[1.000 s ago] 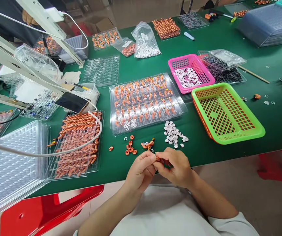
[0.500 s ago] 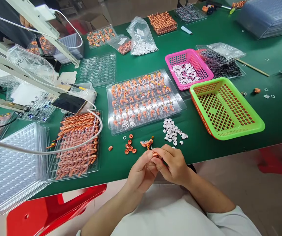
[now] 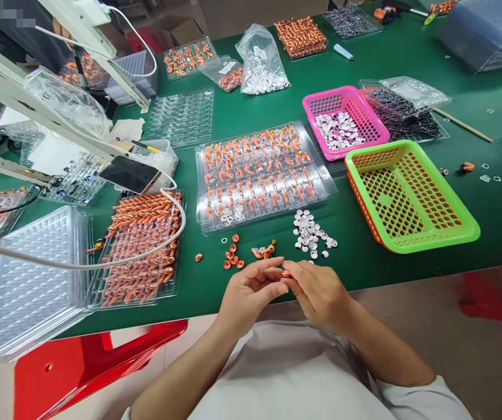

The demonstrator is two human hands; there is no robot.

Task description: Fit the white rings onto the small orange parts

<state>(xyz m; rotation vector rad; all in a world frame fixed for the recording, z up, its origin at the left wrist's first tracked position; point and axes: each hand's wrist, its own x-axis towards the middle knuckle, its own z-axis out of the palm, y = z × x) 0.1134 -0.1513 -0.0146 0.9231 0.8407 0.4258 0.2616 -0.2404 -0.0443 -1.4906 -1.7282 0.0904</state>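
Orange part [image 3: 286, 273] pinched, white discs [image 3: 312, 234] beyond

A factory assembly bench: green table [image 3: 429, 58] crowded with clear part trays [image 3: 263, 175] and plastic baskets [image 3: 408, 204].

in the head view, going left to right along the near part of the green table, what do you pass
stack of clear trays → tray of orange parts → loose orange rings → pile of white discs → green basket

No readable text anywhere. The white label on the clear bag [image 3: 262, 63] at the counter's far side is too blurred to read.
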